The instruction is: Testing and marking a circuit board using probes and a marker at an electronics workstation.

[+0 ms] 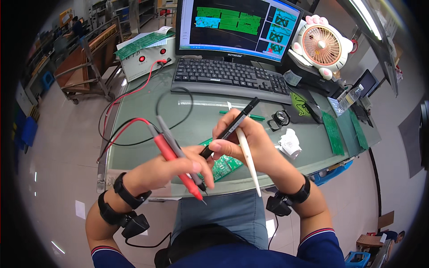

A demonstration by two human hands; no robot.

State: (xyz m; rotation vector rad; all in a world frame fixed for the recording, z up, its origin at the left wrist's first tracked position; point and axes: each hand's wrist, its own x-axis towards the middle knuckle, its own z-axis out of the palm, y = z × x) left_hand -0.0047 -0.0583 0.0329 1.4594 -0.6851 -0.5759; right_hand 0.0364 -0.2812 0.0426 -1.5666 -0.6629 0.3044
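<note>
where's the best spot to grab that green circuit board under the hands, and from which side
Probably the right-hand edge of the green circuit board, pinched by its bare rim from the right. It lies flat on the table; that end shows clear, while the left hand, gripping the red probe and grey probe, covers the other, and the right hand with the black marker hovers above.

Sleeves: my short navy-blue sleeves with red-and-white striped cuffs [316, 233] | Wrists: a black strap band on each, my left hand [172, 169] and right hand [250, 138] bare | Devices: small black box clipped below each band, thin black cable trailing | Legs: grey-blue trousers [223, 219]
</note>
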